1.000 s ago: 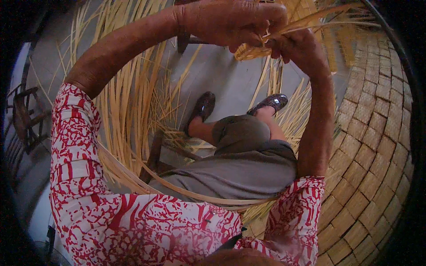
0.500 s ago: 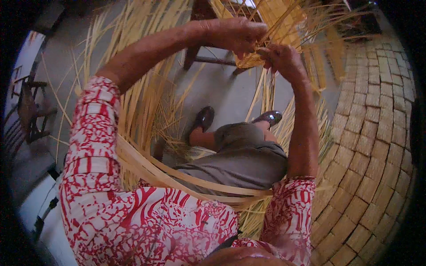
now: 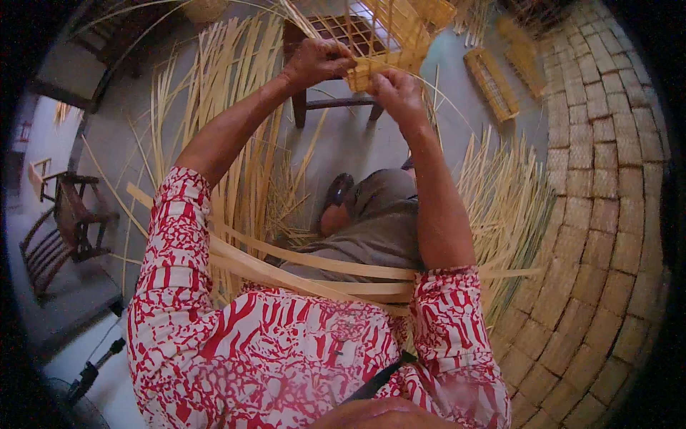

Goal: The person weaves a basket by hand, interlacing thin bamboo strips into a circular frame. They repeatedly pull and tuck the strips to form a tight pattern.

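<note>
A partly woven basket of pale bamboo strips (image 3: 400, 36) is held up in front of me at the top of the head view. My left hand (image 3: 318, 61) grips its left lower edge with fingers curled around the strips. My right hand (image 3: 393, 93) pinches the woven edge just to the right, close beside the left hand. Long flat bamboo strips (image 3: 314, 268) run across my lap. My knees in grey-brown cloth (image 3: 379, 222) and one dark shoe (image 3: 337, 191) show below.
Loose bamboo strips (image 3: 221, 121) fan over the grey floor on the left and on the right (image 3: 504, 193). A wide woven mat (image 3: 607, 214) fills the right side. A dark wooden stool (image 3: 314, 43) stands behind the basket, a wooden chair (image 3: 68, 214) at far left.
Both hands with the woven piece have shifted down and left in the picture as the view tilted up. More of the basket, the stool and the floor beyond now shows.
</note>
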`<state>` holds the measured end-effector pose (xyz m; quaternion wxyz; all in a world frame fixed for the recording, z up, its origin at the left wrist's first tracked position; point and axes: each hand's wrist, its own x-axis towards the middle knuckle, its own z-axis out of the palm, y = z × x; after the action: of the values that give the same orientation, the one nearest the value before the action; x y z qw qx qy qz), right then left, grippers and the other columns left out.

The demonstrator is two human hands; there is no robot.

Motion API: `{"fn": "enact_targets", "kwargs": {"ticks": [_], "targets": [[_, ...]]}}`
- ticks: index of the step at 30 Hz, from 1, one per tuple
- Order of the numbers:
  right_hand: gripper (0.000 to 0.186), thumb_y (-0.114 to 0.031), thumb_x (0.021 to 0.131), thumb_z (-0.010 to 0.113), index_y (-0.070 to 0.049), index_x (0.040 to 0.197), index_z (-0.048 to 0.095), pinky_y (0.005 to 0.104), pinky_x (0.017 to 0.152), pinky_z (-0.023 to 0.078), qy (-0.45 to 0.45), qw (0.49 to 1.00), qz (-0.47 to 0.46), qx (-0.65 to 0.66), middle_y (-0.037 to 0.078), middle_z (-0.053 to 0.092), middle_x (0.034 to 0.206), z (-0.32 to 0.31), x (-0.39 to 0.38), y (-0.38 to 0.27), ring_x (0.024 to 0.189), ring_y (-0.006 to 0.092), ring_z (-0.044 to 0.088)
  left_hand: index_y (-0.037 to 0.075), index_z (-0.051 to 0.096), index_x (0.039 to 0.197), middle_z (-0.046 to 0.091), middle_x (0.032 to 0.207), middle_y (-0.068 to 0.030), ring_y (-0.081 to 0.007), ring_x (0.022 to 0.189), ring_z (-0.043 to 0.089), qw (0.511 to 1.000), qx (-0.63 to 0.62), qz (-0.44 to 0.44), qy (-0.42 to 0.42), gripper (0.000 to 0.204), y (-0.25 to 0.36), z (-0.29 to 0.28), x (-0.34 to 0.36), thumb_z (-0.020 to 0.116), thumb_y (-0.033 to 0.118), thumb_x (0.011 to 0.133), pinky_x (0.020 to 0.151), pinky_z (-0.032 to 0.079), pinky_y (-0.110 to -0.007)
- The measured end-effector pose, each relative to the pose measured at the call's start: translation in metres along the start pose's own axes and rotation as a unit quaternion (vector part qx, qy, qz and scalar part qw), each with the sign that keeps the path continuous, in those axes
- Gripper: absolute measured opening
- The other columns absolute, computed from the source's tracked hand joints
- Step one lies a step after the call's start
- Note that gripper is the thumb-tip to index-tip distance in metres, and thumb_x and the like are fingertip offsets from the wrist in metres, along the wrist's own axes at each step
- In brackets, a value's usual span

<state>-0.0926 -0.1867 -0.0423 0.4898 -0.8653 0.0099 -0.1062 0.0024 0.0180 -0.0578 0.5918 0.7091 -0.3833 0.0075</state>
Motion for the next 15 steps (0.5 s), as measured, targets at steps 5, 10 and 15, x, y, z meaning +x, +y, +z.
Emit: {"fn": "enact_targets", "kwargs": {"ticks": [5,10,15], "targets": [[0.019,-0.013,0.096,0.049,-0.006,0.112,0.055,0.0435,0.078,0.055,0.148,0.822,0.146,0.531,0.013,0.065,0.091,-0.026,0.030,0.003,0.078,0.0280,0.065,0.001,0.070,0.094,0.070,0.074,-0.0062,-0.0085,0.068,0.068,0.998,0.059,-0.015,-0.013,0.017,0.019,-0.006,0.016,0.071,0.016,0.087,0.060,0.055,-0.024],[0.014,-0.014,0.097,0.050,-0.007,0.109,0.056,0.0439,0.078,0.054,0.153,0.657,0.113,0.729,0.012,0.065,0.090,-0.043,0.030,0.018,0.078,0.0246,0.064,0.002,0.070,0.094,0.071,0.076,-0.0080,-0.0111,0.069,0.070,0.997,0.069,0.024,-0.002,0.017,0.026,0.000,-0.002,0.071,0.017,0.087,0.062,0.055,-0.024],[0.019,-0.022,0.096,0.058,-0.005,0.095,0.065,0.0320,0.076,0.054,-0.154,0.680,0.071,0.713,0.010,0.067,0.091,-0.046,0.027,0.019,0.080,0.0190,0.066,0.003,0.071,0.093,0.070,0.081,-0.0086,-0.0130,0.068,0.069,0.993,0.112,0.031,-0.007,0.014,0.030,0.002,-0.018,0.072,0.014,0.085,0.063,0.055,-0.026]]}}
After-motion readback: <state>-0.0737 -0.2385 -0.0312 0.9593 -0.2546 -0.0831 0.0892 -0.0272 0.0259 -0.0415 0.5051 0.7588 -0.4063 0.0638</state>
